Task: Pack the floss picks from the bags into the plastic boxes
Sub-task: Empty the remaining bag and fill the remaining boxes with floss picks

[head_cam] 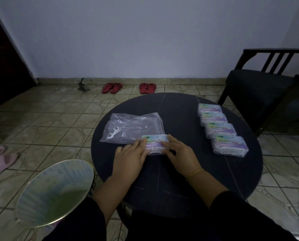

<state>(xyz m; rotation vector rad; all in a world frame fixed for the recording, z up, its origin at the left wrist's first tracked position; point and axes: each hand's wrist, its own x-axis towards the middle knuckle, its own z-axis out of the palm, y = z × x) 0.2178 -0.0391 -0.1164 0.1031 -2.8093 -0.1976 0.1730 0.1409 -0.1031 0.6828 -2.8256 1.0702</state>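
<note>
I see both hands on small clear plastic box with pastel label (154, 144), table centre. Left hand (130, 153), right hand (179, 154) press flat-fingered on lid. Light, stiff, slick; I'd pinch short ends. Limp clear bags (134, 126) at 10 o'clock.

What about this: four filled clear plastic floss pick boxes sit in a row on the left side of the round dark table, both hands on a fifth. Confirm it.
Wrong side. The head view shows the four filled clear plastic floss pick boxes in a row on the right side of the round dark table. The left hand and right hand do rest on a fifth box.
</note>
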